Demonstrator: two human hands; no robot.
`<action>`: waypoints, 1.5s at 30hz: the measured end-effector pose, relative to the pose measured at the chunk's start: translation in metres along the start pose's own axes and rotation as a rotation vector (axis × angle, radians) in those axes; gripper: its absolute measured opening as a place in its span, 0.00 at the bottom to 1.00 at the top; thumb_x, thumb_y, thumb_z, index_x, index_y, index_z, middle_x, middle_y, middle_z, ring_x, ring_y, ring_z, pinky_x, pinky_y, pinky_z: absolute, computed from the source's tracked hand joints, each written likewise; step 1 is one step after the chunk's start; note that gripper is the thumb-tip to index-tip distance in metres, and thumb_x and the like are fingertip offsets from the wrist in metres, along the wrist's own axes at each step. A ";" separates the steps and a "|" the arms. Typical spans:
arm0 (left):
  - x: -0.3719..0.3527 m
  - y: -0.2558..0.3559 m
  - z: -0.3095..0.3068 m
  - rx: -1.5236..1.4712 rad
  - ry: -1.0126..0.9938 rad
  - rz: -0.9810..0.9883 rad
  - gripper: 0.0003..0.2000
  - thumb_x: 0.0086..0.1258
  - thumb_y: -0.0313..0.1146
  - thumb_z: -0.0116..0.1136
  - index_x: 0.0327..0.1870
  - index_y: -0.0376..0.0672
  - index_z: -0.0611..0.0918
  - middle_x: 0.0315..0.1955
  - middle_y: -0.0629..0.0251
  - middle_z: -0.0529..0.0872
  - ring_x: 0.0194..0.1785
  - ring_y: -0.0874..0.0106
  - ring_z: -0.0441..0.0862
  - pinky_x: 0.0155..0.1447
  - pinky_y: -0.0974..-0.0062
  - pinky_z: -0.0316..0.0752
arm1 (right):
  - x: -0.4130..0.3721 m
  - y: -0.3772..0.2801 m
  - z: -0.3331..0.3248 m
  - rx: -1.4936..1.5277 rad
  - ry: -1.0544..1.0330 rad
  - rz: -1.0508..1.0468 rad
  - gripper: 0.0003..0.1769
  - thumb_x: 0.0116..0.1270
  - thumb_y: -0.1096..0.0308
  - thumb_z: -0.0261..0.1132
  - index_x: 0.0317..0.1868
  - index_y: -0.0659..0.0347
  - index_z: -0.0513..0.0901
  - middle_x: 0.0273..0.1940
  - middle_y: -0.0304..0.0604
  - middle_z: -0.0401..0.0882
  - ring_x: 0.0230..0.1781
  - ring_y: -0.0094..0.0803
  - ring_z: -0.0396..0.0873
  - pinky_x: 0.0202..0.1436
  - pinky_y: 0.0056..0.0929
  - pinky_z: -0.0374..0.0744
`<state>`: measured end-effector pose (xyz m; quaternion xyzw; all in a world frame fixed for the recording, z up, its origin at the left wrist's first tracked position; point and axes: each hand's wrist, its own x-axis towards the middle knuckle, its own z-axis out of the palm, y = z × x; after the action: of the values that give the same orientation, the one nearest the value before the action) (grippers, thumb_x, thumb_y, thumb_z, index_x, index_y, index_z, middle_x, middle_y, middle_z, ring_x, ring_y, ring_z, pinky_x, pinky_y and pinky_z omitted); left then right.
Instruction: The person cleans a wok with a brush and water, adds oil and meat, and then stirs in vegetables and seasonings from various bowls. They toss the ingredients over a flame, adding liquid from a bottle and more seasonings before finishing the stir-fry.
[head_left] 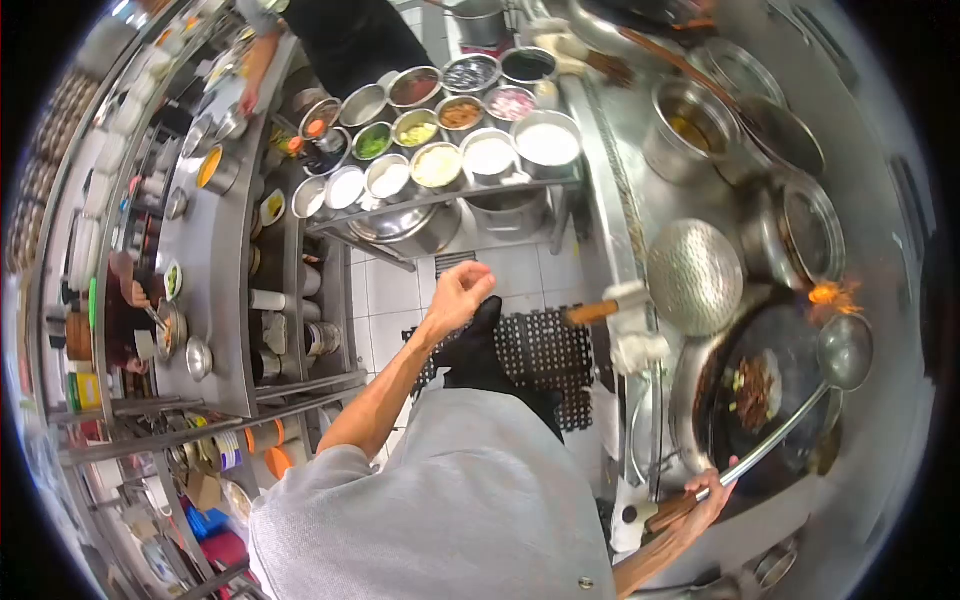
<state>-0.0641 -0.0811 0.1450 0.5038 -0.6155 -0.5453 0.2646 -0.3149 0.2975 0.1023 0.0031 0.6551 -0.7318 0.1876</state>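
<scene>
My right hand (705, 502) grips the wooden end of a long-handled ladle (770, 440). The ladle's metal bowl is beyond the far rim of a dark wok (800, 400), beside a burst of orange flame (835, 296). Browned strips of food with pale green pieces (754, 392) lie in the wok. My left hand (463, 290) is held over the floor in front of me, fingers curled and pinched together. Whether anything is between those fingertips is hidden.
A perforated strainer (695, 277) with a wooden handle lies beside the wok. Ahead stands a rack of seasoning and ingredient containers (437, 165). Metal pots (690, 125) stand on the stove. Other people's hands (250, 98) work at the left counter (215, 275). A perforated black mat (545, 350) lies underfoot.
</scene>
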 end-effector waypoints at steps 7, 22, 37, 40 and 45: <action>0.108 0.015 -0.157 0.114 0.724 0.173 0.21 0.59 0.38 0.69 0.46 0.32 0.80 0.36 0.57 0.84 0.40 0.71 0.80 0.47 0.72 0.75 | 0.001 0.001 0.252 0.184 -0.377 0.263 0.32 0.65 0.74 0.56 0.70 0.59 0.61 0.17 0.29 0.58 0.08 0.17 0.53 0.09 0.18 0.54; 0.289 -0.020 -0.253 0.281 1.163 -0.213 0.41 0.50 0.48 0.70 0.59 0.29 0.67 0.48 0.44 0.81 0.52 0.49 0.79 0.58 0.59 0.70 | 0.081 0.055 0.611 -0.543 -0.712 0.270 0.20 0.62 0.74 0.59 0.56 0.63 0.73 0.17 0.32 0.69 0.10 0.17 0.66 0.12 0.19 0.66; 0.325 -0.035 -0.266 0.399 1.283 -0.216 0.38 0.46 0.47 0.74 0.54 0.30 0.72 0.47 0.45 0.80 0.52 0.47 0.76 0.59 0.54 0.68 | 0.092 0.059 0.629 -0.619 -0.674 0.306 0.28 0.61 0.75 0.58 0.64 0.64 0.68 0.18 0.33 0.69 0.11 0.18 0.67 0.14 0.20 0.68; 0.325 -0.035 -0.265 0.323 1.276 -0.200 0.35 0.46 0.46 0.73 0.52 0.32 0.73 0.45 0.47 0.81 0.50 0.49 0.78 0.58 0.55 0.69 | 0.094 0.063 0.627 -0.590 -0.682 0.334 0.28 0.61 0.75 0.59 0.64 0.64 0.68 0.18 0.33 0.69 0.11 0.18 0.67 0.14 0.21 0.67; 0.324 -0.040 -0.262 0.267 1.282 -0.228 0.35 0.47 0.46 0.72 0.53 0.34 0.71 0.43 0.49 0.83 0.47 0.50 0.81 0.56 0.57 0.71 | 0.094 0.062 0.624 -0.558 -0.686 0.352 0.27 0.61 0.74 0.58 0.63 0.64 0.69 0.18 0.33 0.69 0.11 0.18 0.66 0.14 0.21 0.66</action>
<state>0.0641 -0.4776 0.1046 0.8187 -0.3415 -0.0813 0.4544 -0.2341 -0.3315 0.1076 -0.1785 0.7165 -0.4436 0.5079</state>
